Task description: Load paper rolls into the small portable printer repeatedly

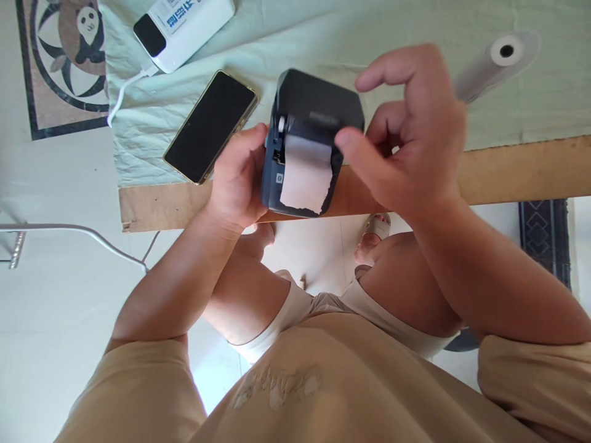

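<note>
A small dark label printer (318, 104) is held over the table's front edge by my left hand (237, 181), which grips its left side. A strip of white paper (305, 175) with a torn lower edge hangs out of its slot. My right hand (406, 132) hovers at the printer's right side, fingers curled and apart, thumb tip close to the paper's upper right corner; whether it touches is unclear.
A black phone (210, 126) lies on the pale green cloth (323, 31) left of the printer. A white power bank (182, 24) with a cable lies at the back left. A paper roll (496, 61) lies at the back right. Wooden table edge (521, 169) runs below.
</note>
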A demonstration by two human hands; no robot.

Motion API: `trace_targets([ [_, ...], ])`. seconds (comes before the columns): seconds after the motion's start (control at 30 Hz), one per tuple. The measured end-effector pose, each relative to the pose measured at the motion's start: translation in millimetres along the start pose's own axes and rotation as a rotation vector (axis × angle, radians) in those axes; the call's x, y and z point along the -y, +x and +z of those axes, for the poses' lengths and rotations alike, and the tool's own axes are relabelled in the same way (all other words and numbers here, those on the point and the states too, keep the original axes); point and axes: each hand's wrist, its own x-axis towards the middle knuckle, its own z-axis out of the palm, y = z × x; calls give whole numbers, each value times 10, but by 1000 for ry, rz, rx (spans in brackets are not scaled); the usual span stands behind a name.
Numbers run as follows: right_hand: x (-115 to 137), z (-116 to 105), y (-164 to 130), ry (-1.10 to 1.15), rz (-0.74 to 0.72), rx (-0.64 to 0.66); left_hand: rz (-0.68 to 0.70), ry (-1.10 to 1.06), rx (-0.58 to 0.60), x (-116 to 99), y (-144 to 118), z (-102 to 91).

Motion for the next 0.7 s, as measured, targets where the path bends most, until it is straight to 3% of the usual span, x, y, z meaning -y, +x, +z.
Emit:
trace_targets([
  [0.1,85,-9,13,242,57,-116,-72,78,92,3,-10,-45],
  [0.2,117,-11,24,282,55,-190,-77,196,52,53,-11,-100],
  [0.3,128,-22,30,-87,19,-6,56,280,39,137,-5,-160],
  [0.4,186,-31,41,-430,113,287,180,304,112,194,-2,-216],
  [0.47,248,-39,52,-517,193,443,183,301,149,208,1,-244],
  [0.57,318,-82,64,-441,265,536,155,290,190,221,14,-272],
  [0.63,315,-137,73,-332,280,522,158,279,195,223,23,-271],
  [0.7,254,-196,92,-119,269,474,108,226,116,204,23,-244],
])
